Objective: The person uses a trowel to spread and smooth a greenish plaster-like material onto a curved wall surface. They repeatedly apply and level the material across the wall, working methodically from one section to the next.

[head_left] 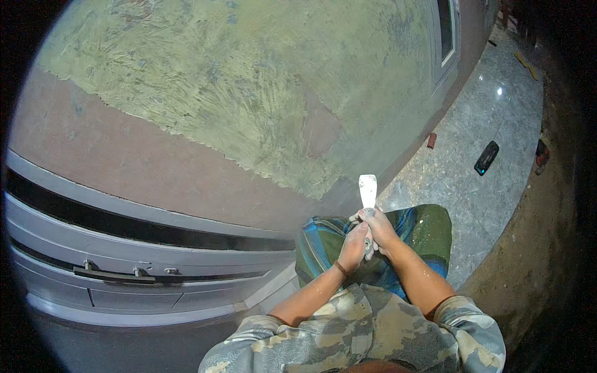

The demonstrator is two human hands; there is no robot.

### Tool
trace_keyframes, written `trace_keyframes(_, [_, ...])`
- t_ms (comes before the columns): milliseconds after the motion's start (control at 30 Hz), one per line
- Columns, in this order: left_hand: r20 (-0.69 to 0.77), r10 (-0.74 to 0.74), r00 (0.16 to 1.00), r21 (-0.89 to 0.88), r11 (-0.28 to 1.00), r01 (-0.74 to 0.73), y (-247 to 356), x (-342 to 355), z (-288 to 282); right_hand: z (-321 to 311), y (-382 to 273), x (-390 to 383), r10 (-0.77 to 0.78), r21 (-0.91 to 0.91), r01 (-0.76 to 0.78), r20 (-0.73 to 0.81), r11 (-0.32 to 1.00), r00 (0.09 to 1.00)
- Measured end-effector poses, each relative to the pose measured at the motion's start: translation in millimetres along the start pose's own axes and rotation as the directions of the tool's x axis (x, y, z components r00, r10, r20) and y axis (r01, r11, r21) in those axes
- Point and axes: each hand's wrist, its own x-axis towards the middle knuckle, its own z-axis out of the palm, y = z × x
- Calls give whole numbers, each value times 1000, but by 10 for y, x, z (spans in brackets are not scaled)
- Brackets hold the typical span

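Observation:
A putty knife (367, 191) with a white-smeared blade points up and away from me. My right hand (380, 230) is closed round its handle just below the blade. My left hand (354, 245) is closed against the lower part of the handle, touching my right hand. Both hands have white smears on them. Beneath them a green cloth with blue stripes (432, 236) covers my lap. In front rises a wall (205, 87) with rough greenish plaster above a pinkish band.
A grey double-leaf door or frame (149, 230) with metal bolts is at left, a window (445, 31) at top right. On the shiny floor (472, 224) lie a black device (486, 158), a red block (431, 141) and a yellow tool (525, 64). A dirt edge (522, 273) runs along the right.

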Motion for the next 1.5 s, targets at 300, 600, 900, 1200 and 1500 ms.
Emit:
trace_keyframes(300, [48,300,953,915,368,-163,53,199,33,-472,-58,97,-149,-230,95,-228,969,962])
trace_keyframes(600, [-74,69,995,471,882,-26,-306,506,-47,-370,121,-158,-422,-827,299,83,477,903])
trace_keyframes(900, [-378,136,916,343,939,2,-229,450,-409,-53,-59,-341,-331,-763,356,197,540,923])
trace_keyframes(1200, [-261,-149,954,-291,954,70,112,-7,-639,-424,-390,-893,438,-738,41,443,673,783])
trace_keyframes(1500, [-42,0,999,-300,954,-12,287,-351,-669,-627,-1600,-689,-838,-925,256,-105,279,536])
